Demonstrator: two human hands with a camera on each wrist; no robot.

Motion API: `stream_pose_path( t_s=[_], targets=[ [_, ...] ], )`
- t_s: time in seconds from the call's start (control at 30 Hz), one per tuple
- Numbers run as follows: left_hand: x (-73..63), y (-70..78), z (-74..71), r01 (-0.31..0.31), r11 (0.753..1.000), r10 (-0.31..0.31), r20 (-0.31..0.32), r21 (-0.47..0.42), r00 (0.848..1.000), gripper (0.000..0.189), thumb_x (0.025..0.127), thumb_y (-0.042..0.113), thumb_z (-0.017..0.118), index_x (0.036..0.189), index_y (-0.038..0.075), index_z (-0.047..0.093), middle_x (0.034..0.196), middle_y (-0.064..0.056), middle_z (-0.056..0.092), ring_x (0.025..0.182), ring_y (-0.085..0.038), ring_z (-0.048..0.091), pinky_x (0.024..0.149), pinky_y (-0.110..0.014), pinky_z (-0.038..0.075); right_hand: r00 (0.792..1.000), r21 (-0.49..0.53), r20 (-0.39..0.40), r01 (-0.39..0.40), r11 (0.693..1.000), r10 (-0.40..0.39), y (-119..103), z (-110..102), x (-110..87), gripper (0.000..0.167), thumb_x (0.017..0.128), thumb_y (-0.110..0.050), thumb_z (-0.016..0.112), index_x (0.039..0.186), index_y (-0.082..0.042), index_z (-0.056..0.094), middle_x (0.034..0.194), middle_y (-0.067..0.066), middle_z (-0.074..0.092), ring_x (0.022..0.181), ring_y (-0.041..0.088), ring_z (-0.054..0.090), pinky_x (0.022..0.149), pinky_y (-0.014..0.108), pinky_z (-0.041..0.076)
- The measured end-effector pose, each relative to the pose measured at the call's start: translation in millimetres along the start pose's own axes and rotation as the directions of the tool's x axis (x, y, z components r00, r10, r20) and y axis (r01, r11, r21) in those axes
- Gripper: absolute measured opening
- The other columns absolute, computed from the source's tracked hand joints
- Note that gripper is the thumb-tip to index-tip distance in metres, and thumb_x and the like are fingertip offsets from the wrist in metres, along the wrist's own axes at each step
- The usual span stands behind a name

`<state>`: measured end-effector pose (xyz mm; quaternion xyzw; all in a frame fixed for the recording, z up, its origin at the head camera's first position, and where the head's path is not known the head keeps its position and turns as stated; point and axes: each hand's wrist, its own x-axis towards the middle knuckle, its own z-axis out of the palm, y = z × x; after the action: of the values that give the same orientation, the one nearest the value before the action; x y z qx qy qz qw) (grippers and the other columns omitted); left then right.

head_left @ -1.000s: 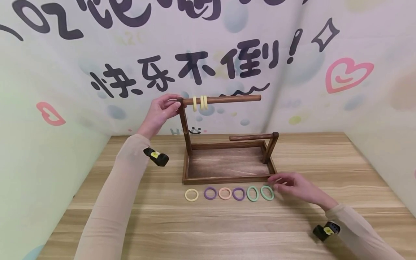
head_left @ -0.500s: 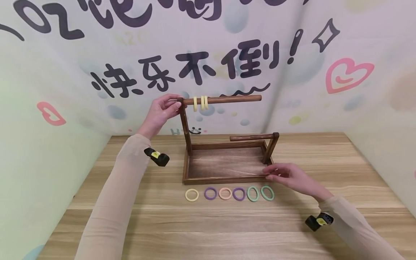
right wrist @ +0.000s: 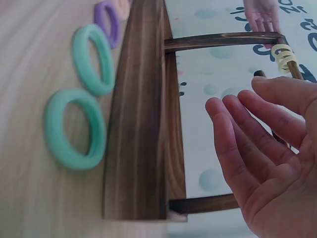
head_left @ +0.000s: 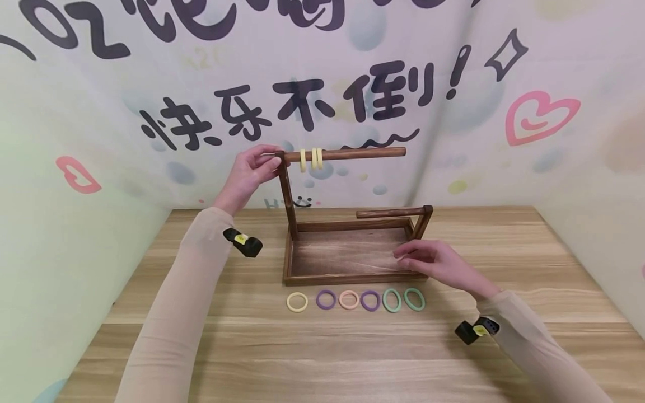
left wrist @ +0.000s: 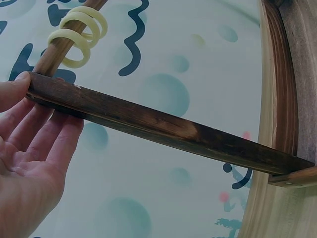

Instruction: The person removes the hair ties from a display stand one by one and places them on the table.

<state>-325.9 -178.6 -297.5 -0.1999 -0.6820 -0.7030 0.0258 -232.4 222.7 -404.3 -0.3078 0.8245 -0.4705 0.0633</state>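
My left hand (head_left: 252, 168) pinches the top of the tall post (head_left: 287, 196) of a dark wooden stand, thumb on one side and fingers on the other. Three pale yellow rings (left wrist: 79, 32) hang on the upper rod (head_left: 363, 153), close to that post. My right hand (head_left: 433, 262) hovers over the right front corner of the stand's tray (head_left: 347, 279). Its fingers are loosely bent with nothing between them. In the right wrist view, two green rings (right wrist: 74, 129) lie beside the tray's front wall. The right hand partly hides the short post (head_left: 420, 224).
Along the tray's front lies a row of rings: a yellow ring (head_left: 297, 302), purple rings (head_left: 326, 299), a peach ring (head_left: 349, 300) and the green ones. A lower rod (head_left: 388, 213) points left from the short post. Behind the wood-grain table (head_left: 322, 352) hangs a printed cloth (head_left: 211, 61).
My right hand has moved left and up, from beside the tray's right front corner to above it. The left hand, the stand and the rings stay where they were.
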Motion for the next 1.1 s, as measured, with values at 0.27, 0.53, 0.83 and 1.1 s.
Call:
stream_pose_path(
  t_s=[0.27,0.53,0.83,1.1],
  targets=[
    [0.7,-0.1,-0.1,0.005,1.000,-0.005,0.000,0.015,1.000,0.027,0.097,-0.001,0.055,0.122,-0.011,0.054,0.103,-0.003,0.068,0.099,-0.016,0.065,0.096,-0.037,0.049,0.997,0.044,0.015,-0.073,0.996,0.073,-16.7,1.4,17.8,0.024,0.095,-0.009,0.063,0.118,-0.002,0.065,0.110,0.016,0.067,0.096,0.020,0.067,0.072,0.037,0.058],
    [0.4,-0.7,-1.1,0.002,1.000,-0.002,-0.002,-0.024,1.000,0.021,0.096,0.000,0.057,0.117,-0.002,0.061,0.101,-0.006,0.070,0.099,-0.018,0.066,0.094,-0.035,0.051,0.999,0.075,0.026,-0.028,0.997,0.026,-29.2,2.9,33.8,0.025,0.095,-0.005,0.062,0.119,0.001,0.064,0.109,0.009,0.068,0.099,0.026,0.066,0.080,0.035,0.057],
    [1.6,0.4,-2.5,-0.001,1.000,0.001,0.015,0.017,1.000,0.025,0.096,0.000,0.056,0.120,-0.007,0.056,0.099,-0.001,0.070,0.098,-0.017,0.065,0.095,-0.037,0.050,1.000,0.138,-0.007,-0.007,0.990,0.008,-43.3,2.0,51.5,0.026,0.094,-0.005,0.062,0.119,0.002,0.063,0.112,0.016,0.066,0.100,0.026,0.066,0.079,0.034,0.057],
    [1.6,0.8,-1.8,0.011,1.000,-0.010,0.016,-0.020,1.000,0.021,0.096,-0.003,0.055,0.116,-0.004,0.059,0.099,-0.001,0.069,0.095,-0.016,0.067,0.094,-0.037,0.050,1.000,0.084,-0.018,0.003,0.996,-0.002,-59.4,0.7,65.5,0.027,0.094,-0.010,0.064,0.119,-0.002,0.065,0.113,0.010,0.068,0.100,0.030,0.065,0.080,0.032,0.057]
  ],
)
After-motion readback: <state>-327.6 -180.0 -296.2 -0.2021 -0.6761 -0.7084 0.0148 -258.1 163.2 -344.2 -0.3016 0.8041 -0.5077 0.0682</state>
